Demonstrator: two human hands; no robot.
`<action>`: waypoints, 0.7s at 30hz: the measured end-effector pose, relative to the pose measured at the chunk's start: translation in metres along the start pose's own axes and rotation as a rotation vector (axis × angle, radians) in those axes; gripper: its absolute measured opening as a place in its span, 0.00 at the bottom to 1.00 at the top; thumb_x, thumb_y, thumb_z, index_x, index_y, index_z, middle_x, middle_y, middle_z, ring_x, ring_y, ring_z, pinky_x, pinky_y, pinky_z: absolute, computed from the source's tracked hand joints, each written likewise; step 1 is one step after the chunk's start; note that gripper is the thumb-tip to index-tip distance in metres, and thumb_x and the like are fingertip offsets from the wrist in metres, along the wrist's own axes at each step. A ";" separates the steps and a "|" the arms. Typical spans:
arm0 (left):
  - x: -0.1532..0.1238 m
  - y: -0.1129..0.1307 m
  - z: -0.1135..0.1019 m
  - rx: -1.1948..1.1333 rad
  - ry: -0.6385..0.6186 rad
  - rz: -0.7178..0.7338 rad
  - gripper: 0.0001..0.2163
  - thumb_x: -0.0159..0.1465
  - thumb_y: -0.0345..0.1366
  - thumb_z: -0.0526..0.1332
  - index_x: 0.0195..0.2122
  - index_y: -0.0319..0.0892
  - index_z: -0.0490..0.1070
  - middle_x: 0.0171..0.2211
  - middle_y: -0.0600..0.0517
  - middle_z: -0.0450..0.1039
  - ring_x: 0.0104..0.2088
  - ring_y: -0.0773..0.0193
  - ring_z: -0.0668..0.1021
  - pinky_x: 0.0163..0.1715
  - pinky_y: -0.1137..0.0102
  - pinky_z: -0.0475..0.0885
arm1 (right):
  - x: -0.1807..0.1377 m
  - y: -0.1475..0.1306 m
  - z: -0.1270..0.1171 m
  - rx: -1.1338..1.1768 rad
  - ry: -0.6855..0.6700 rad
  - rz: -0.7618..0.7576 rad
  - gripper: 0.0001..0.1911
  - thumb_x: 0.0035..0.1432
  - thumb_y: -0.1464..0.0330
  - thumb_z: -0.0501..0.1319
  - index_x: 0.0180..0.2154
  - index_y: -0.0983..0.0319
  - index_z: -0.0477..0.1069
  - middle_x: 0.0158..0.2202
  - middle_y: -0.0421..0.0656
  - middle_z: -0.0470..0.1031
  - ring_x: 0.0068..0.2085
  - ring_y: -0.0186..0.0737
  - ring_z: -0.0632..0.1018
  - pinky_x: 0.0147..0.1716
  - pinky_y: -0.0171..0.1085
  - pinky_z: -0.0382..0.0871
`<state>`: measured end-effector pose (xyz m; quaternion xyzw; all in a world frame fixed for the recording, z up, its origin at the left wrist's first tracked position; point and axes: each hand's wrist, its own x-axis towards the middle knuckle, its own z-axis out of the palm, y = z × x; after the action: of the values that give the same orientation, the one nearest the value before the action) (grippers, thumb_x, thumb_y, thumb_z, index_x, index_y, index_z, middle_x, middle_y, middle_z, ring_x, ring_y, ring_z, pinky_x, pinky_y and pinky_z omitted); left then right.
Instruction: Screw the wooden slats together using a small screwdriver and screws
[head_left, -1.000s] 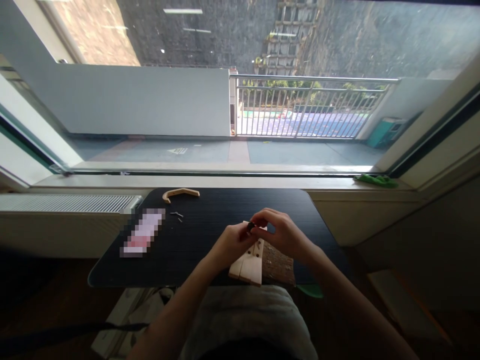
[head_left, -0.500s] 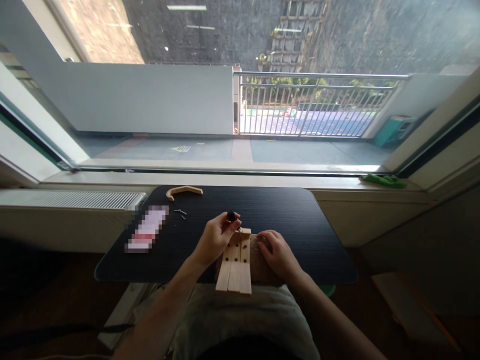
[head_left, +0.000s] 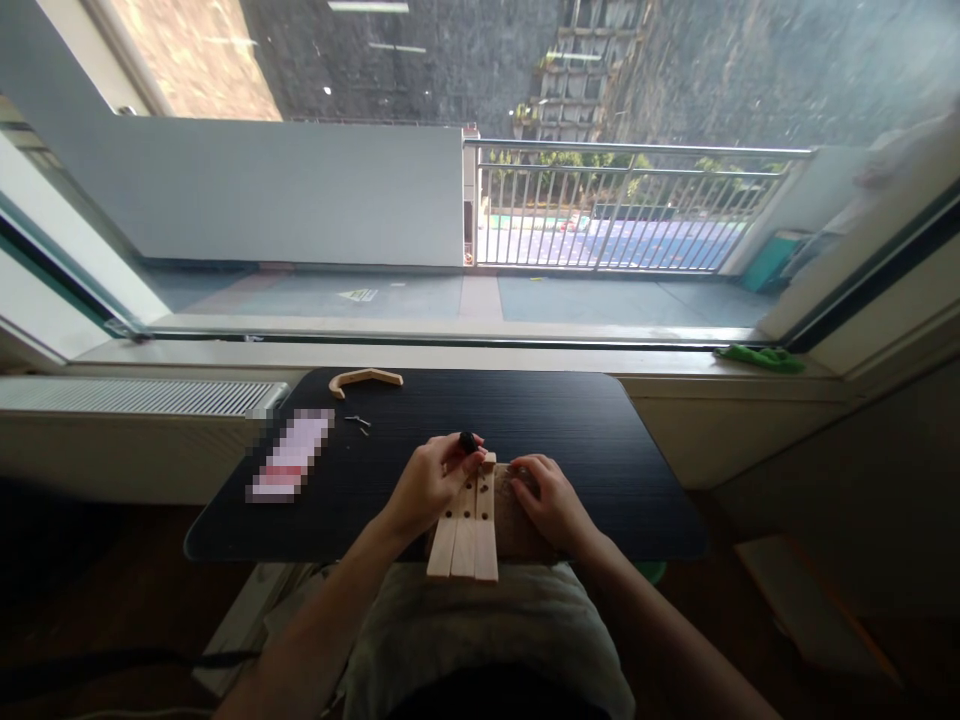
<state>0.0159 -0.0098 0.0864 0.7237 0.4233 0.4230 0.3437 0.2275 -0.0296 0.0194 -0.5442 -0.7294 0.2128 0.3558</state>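
Several pale wooden strips (head_left: 463, 552) lie side by side, dark round holes in them, on a brown block (head_left: 514, 530) at the table's near edge. My left hand (head_left: 429, 488) pinches a small black-handled screwdriver (head_left: 468, 441) above the far end of the strips; its tip is hidden by my fingers. A short raised wooden piece (head_left: 490, 459) sits at that far end. My right hand (head_left: 553, 500) rests on the block's right side, thumb and fingers apart, fingertips curved near its far edge.
On the dark table (head_left: 585, 430) are a curved wooden piece (head_left: 367, 377), several small metal bits (head_left: 358, 421) and a blurred pinkish rectangle (head_left: 292, 455). Beyond are a windowsill with a green cloth (head_left: 761, 358) and a radiator (head_left: 142, 395). Outside the glass, a person (head_left: 870, 200) shows faintly at right.
My left hand has turned the screwdriver handle, which now points more toward me. My right fingertips have shifted slightly. A faint person has appeared outside at right. The view has shifted a little.
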 end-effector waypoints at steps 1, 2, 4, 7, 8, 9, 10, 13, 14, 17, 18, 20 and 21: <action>0.000 0.001 0.000 -0.004 -0.006 0.006 0.11 0.63 0.40 0.62 0.41 0.39 0.76 0.37 0.45 0.80 0.38 0.58 0.81 0.39 0.68 0.77 | 0.000 0.000 0.000 -0.001 -0.002 0.001 0.10 0.59 0.70 0.57 0.43 0.59 0.71 0.43 0.46 0.74 0.47 0.46 0.72 0.50 0.48 0.66; -0.001 0.001 0.000 -0.009 -0.016 0.012 0.10 0.63 0.40 0.62 0.40 0.39 0.76 0.37 0.46 0.80 0.38 0.59 0.81 0.39 0.69 0.77 | 0.000 0.001 0.000 -0.001 -0.002 0.001 0.10 0.59 0.70 0.57 0.43 0.59 0.71 0.43 0.46 0.74 0.47 0.46 0.72 0.50 0.48 0.67; -0.002 0.001 0.001 -0.017 -0.032 0.020 0.10 0.62 0.39 0.63 0.40 0.39 0.77 0.37 0.46 0.80 0.38 0.59 0.81 0.39 0.69 0.77 | 0.000 0.001 0.001 0.003 0.003 0.001 0.10 0.59 0.70 0.57 0.43 0.59 0.71 0.43 0.46 0.74 0.47 0.46 0.72 0.50 0.48 0.67; -0.003 0.000 0.002 -0.014 -0.035 0.014 0.09 0.62 0.38 0.63 0.40 0.39 0.77 0.37 0.46 0.80 0.39 0.59 0.81 0.39 0.70 0.76 | 0.000 0.001 0.001 0.010 0.012 0.001 0.10 0.59 0.70 0.57 0.43 0.58 0.71 0.43 0.46 0.74 0.47 0.46 0.72 0.50 0.48 0.67; -0.003 0.000 0.002 -0.013 -0.040 0.010 0.09 0.63 0.38 0.63 0.41 0.39 0.76 0.37 0.46 0.80 0.39 0.59 0.81 0.39 0.70 0.76 | 0.000 0.001 0.001 0.010 0.014 0.001 0.10 0.59 0.70 0.57 0.43 0.58 0.71 0.43 0.46 0.74 0.47 0.46 0.72 0.50 0.48 0.67; -0.003 0.000 0.001 -0.013 -0.053 0.007 0.09 0.63 0.38 0.62 0.41 0.39 0.76 0.37 0.47 0.80 0.38 0.59 0.81 0.39 0.70 0.76 | 0.000 0.001 0.001 0.010 0.013 0.000 0.10 0.59 0.70 0.57 0.43 0.58 0.71 0.43 0.46 0.74 0.47 0.46 0.72 0.50 0.47 0.67; -0.002 0.001 0.001 -0.016 -0.071 0.005 0.09 0.63 0.38 0.62 0.41 0.39 0.76 0.37 0.47 0.80 0.38 0.60 0.81 0.39 0.70 0.76 | 0.000 0.001 0.001 0.010 0.012 -0.002 0.10 0.59 0.70 0.57 0.43 0.58 0.71 0.43 0.46 0.74 0.47 0.46 0.72 0.50 0.47 0.67; -0.002 0.003 -0.001 -0.013 -0.126 0.003 0.09 0.64 0.38 0.61 0.41 0.40 0.76 0.38 0.48 0.80 0.38 0.61 0.81 0.39 0.71 0.75 | 0.000 0.001 0.001 0.002 0.006 -0.003 0.10 0.59 0.70 0.57 0.43 0.59 0.71 0.43 0.46 0.73 0.47 0.45 0.72 0.50 0.47 0.67; -0.001 0.004 -0.001 -0.002 -0.135 0.007 0.09 0.64 0.38 0.61 0.41 0.40 0.76 0.38 0.48 0.80 0.38 0.61 0.81 0.39 0.71 0.75 | 0.000 0.001 0.001 -0.002 0.004 -0.001 0.10 0.59 0.70 0.57 0.43 0.59 0.70 0.43 0.46 0.73 0.47 0.45 0.72 0.50 0.47 0.67; 0.000 0.004 -0.002 0.069 -0.138 0.032 0.09 0.64 0.39 0.61 0.40 0.41 0.76 0.37 0.48 0.79 0.38 0.61 0.80 0.39 0.71 0.74 | 0.000 0.001 0.001 -0.018 -0.003 0.002 0.10 0.59 0.70 0.57 0.43 0.60 0.70 0.43 0.47 0.74 0.47 0.45 0.72 0.50 0.47 0.66; 0.000 0.003 -0.003 0.105 -0.135 0.043 0.09 0.64 0.40 0.62 0.40 0.41 0.77 0.36 0.48 0.79 0.37 0.61 0.79 0.38 0.71 0.74 | 0.000 0.001 0.002 -0.022 -0.006 0.002 0.10 0.59 0.70 0.57 0.43 0.60 0.70 0.43 0.47 0.74 0.47 0.45 0.72 0.50 0.47 0.66; 0.002 0.003 -0.002 0.182 -0.121 0.068 0.10 0.63 0.42 0.63 0.37 0.41 0.78 0.31 0.49 0.78 0.35 0.61 0.78 0.37 0.71 0.73 | 0.000 0.001 0.002 -0.038 -0.012 0.003 0.10 0.59 0.70 0.57 0.43 0.59 0.71 0.43 0.46 0.74 0.47 0.45 0.72 0.50 0.47 0.66; 0.003 0.003 -0.002 0.215 -0.113 0.084 0.10 0.63 0.42 0.63 0.36 0.42 0.78 0.29 0.50 0.76 0.34 0.62 0.77 0.36 0.71 0.72 | 0.001 0.000 0.001 -0.054 -0.011 0.005 0.10 0.58 0.70 0.57 0.43 0.59 0.71 0.43 0.46 0.74 0.47 0.46 0.72 0.50 0.48 0.66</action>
<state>0.0162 -0.0076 0.0908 0.7960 0.4155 0.3480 0.2695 0.2264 -0.0281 0.0187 -0.5543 -0.7355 0.1967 0.3363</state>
